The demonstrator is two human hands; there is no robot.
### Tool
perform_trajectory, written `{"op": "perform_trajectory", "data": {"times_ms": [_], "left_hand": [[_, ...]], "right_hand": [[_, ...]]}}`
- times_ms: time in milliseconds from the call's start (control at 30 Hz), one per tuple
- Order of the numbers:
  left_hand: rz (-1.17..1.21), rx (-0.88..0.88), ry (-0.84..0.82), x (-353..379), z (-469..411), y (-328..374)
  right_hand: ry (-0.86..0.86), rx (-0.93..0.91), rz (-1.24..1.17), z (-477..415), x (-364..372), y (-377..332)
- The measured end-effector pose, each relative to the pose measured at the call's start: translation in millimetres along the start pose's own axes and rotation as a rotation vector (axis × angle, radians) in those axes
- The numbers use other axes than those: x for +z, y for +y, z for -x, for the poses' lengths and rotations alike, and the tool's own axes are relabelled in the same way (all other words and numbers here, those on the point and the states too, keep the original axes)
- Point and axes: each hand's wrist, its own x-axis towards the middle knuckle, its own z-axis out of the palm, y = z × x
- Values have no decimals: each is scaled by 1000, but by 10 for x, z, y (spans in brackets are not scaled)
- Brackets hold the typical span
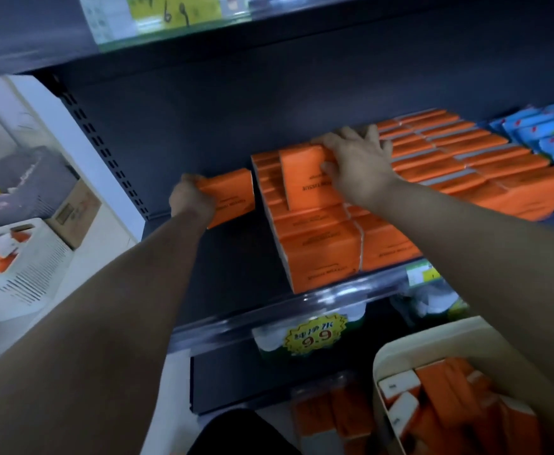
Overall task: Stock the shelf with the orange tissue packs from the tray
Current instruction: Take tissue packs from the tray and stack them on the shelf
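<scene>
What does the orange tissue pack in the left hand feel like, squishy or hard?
Probably squishy: the orange plastic-wrapped tissue pack is wrapped paper, though it keeps its boxy shape. Likely light, as the left hand alone grips it by one end. Its shiny wrap might be slippery.

The dark shelf is loaded with rows of orange tissue packs across its middle and right. Blue packs are laid just beside them at the far right.
</scene>
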Motion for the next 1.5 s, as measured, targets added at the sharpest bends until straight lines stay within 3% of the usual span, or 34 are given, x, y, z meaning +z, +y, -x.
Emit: {"op": "perform_trajectory", "data": {"times_ms": [567,800,900,1000,1033,1133,1300,1500], "left_hand": [[67,-48,85,596,-722,-116],[183,8,176,168,-461,-169],[370,83,47,-90,-322,-239],[464,182,-220,-222,-160,-270],[447,215,-262,-219,-138,-284],[365,276,-175,-167,-165,-319],[382,163,-140,-114,-317,-389],[51,119,-89,-92,-318,-385]], "right_hand": [[74,-69,-88,-526,179,-25],[10,-159,-160,-753,298,-483],[-34,-214,-175,-840,432,-780],[-77,-249,-120,-861,570,-1019],[-93,-274,-102,-855,611,-1075],[-154,-330,-106,-853,675,-1133],[-143,-283,28,-858,628,-785],[-294,-241,201,-743,764,-429]]}}
